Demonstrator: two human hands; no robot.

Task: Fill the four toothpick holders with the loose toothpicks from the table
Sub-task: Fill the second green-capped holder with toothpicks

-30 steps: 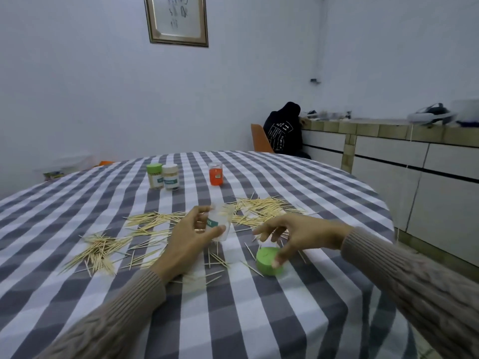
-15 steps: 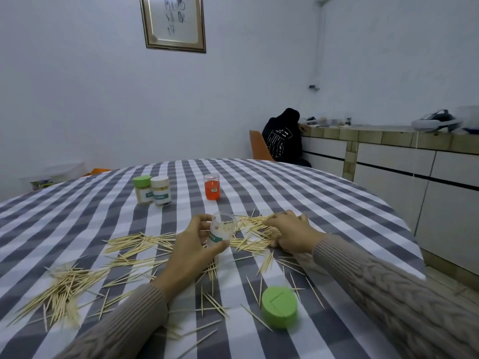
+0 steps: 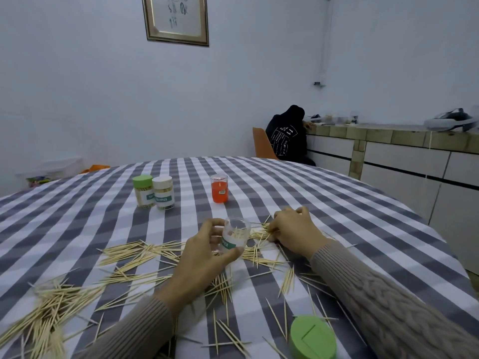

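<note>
My left hand [image 3: 204,252] grips a clear, lidless toothpick holder [image 3: 234,235] with a teal label, held tilted just above the table. My right hand [image 3: 295,226] rests with curled fingers on a heap of loose toothpicks [image 3: 259,237] right of the holder; whether it holds any is hidden. More loose toothpicks [image 3: 134,255] lie scattered to the left and front, with a thick pile [image 3: 49,312] at the near left. A green lid [image 3: 312,336] lies at the front right. Two capped holders, green-lidded [image 3: 143,190] and white-lidded [image 3: 163,193], stand at the back. An open orange holder [image 3: 219,188] stands right of them.
The round table [image 3: 337,203] has a grey-and-white checked cloth. Beyond it a person in black [image 3: 287,136] sits on an orange chair [image 3: 261,146] at a tiled counter [image 3: 404,136] along the right wall. A clear box [image 3: 51,169] stands at the far left.
My right hand let go of the green lid near the table front and moved away to the toothpick heap beside the holder. My left hand keeps holding the clear holder. The camera tilted down.
</note>
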